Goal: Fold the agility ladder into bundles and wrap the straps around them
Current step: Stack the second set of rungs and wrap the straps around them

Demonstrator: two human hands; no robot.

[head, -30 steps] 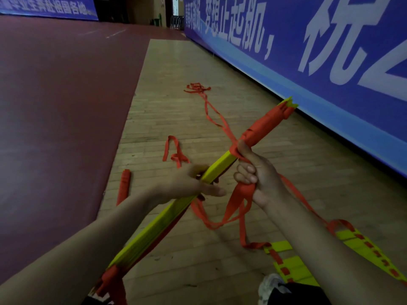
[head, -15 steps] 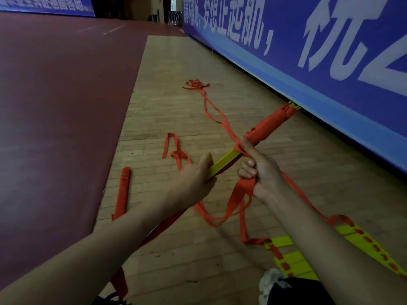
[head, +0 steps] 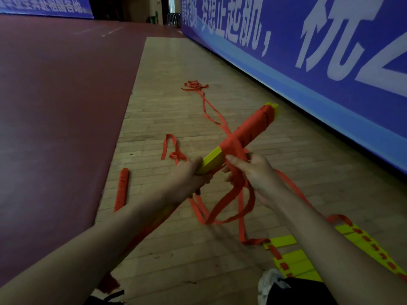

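Two hands hold the ladder bundle: the left hand curls its fingers round its yellow end, the right hand pinches the orange strap.

L hand has slid up the bundle, now close to R hand; red strap wrap has grown toward it; less yellow shows btwn hands.
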